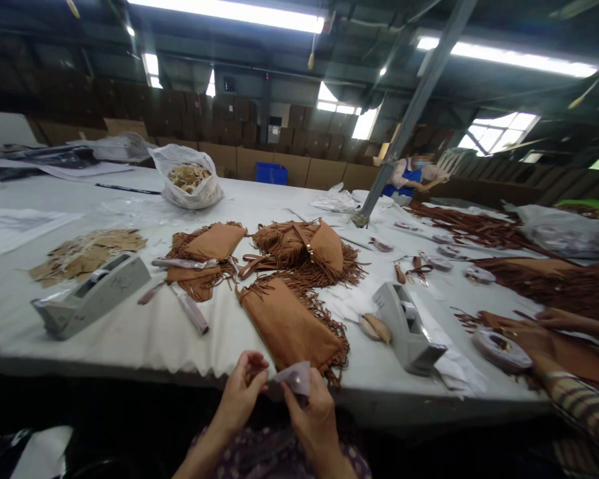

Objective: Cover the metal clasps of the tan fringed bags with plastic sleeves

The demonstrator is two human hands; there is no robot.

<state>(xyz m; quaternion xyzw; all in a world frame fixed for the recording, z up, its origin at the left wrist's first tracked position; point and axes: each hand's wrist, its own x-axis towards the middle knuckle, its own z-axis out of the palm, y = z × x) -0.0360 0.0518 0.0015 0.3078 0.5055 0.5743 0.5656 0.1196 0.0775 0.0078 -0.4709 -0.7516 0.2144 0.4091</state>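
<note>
Below the table's front edge, my left hand (243, 392) and my right hand (313, 416) meet over my lap. Both pinch a small pale piece of wrapping (295, 377) with a small metal stud showing in it. My left fingers are curled at its left end, while my right thumb and fingers grip its right side. Just beyond my hands a brown fringed suede bag (288, 326) lies flat on the white table (144, 336), its fringe hanging near the edge.
Two more fringed bags (299, 249) lie mid-table. Grey tape dispensers stand at left (90, 294) and right (405, 326). A plastic bag of scraps (188, 178) sits farther back. A co-worker's hands (544, 327) handle brown pieces at right; another person (413, 174) works far off.
</note>
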